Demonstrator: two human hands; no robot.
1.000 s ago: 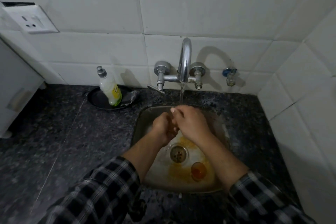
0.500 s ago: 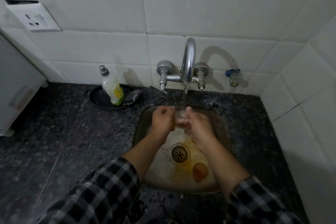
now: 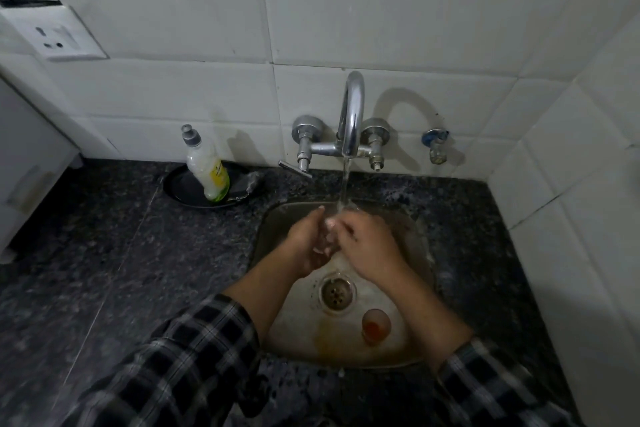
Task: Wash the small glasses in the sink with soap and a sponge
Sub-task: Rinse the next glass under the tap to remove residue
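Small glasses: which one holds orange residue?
The standing glass on the sink floor beside the drain; the held glass sits between left hand and right hand under the tap.

You are wearing a long-sleeved shirt in a dark check, black squares crossed by pale grey and white lines, and the soft woven cloth is showing on both arms as a left checked sleeve [image 3: 180,357] and a right checked sleeve [image 3: 495,388]. Both cuffs are ending partway up your forearms, the left one in a slightly rumpled edge, so the arms are showing bare from cuff to wrist. Your left hand [image 3: 308,239] and right hand [image 3: 367,243] are going ungloved, pale fingernails catching the light.
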